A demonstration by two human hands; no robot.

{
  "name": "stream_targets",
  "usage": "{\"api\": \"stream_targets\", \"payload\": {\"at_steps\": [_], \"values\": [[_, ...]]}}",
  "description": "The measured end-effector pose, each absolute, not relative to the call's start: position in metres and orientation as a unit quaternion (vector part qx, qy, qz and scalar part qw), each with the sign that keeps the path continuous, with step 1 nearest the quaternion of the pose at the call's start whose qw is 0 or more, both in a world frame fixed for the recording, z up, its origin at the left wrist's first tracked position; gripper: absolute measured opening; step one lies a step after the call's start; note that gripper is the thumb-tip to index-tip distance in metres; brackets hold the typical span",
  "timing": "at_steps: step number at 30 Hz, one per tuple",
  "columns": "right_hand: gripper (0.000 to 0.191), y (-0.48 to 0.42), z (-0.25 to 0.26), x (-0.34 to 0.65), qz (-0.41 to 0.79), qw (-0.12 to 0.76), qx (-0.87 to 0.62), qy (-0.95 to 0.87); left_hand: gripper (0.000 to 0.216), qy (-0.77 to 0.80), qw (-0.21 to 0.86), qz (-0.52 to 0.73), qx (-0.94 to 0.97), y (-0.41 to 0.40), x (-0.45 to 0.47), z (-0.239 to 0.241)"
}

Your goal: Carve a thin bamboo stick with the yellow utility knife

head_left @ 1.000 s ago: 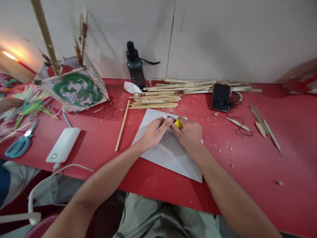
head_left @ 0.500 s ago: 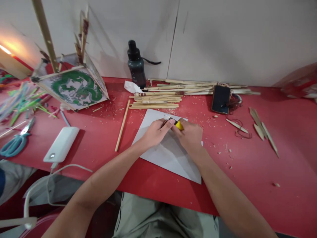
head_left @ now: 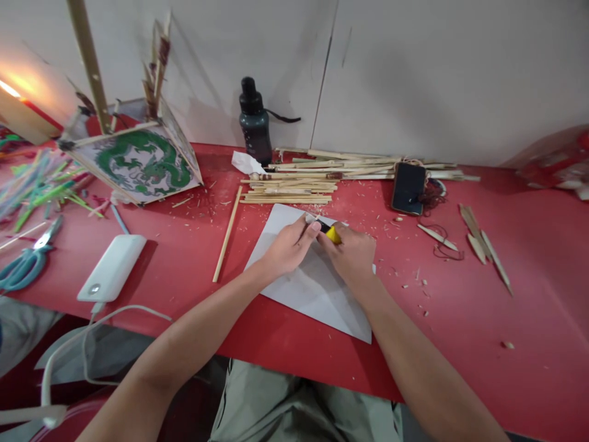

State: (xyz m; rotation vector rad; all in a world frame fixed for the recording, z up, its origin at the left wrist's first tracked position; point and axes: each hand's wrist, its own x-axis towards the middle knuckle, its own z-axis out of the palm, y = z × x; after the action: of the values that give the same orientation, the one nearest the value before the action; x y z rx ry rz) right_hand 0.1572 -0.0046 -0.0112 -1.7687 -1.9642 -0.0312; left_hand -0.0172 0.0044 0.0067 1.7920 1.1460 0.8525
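Both my hands meet over a white sheet of paper point(head_left: 317, 288) lying on the red table point(head_left: 460, 307). My right hand point(head_left: 352, 255) is closed round a small yellow and black tool point(head_left: 332, 233), probably a utility knife. My left hand point(head_left: 288, 248) is curled, its fingertips pressed against the tool's tip and something small there that I cannot make out. Just beyond the paper lies a bundle of thin bamboo sticks point(head_left: 288, 189).
A dark bottle point(head_left: 254, 126) stands at the wall. A phone point(head_left: 408, 187), longer bamboo strips point(head_left: 363, 164), carved slivers point(head_left: 483, 242), a loose stick point(head_left: 227, 233), a dragon lantern frame point(head_left: 133, 156), a white power bank point(head_left: 113, 267) and teal scissors point(head_left: 23, 267) lie about.
My hands have stayed locked together on the paper, shifting only slightly. The view has drifted a little to the right and down.
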Motion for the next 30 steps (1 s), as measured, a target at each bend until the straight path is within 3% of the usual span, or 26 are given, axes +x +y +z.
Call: {"api": "stream_targets", "payload": {"at_steps": [20,25,30], "values": [[0.071,-0.004,-0.013,0.1547,-0.005,0.234,-0.652,-0.721,0.041,0.421,0.555,0.367,0.616,0.0059,-0.0143,-0.0004],[0.072,-0.0033,-0.0114,0.1553,0.004,0.215,-0.656,-0.724,0.037,0.44,0.476,0.377,0.661,0.0067,-0.0173,0.0034],[0.072,-0.0028,-0.0115,0.1572,0.008,0.21,-0.658,-0.723,0.036,0.509,0.386,0.298,0.71,0.007,-0.0206,0.0082]]}}
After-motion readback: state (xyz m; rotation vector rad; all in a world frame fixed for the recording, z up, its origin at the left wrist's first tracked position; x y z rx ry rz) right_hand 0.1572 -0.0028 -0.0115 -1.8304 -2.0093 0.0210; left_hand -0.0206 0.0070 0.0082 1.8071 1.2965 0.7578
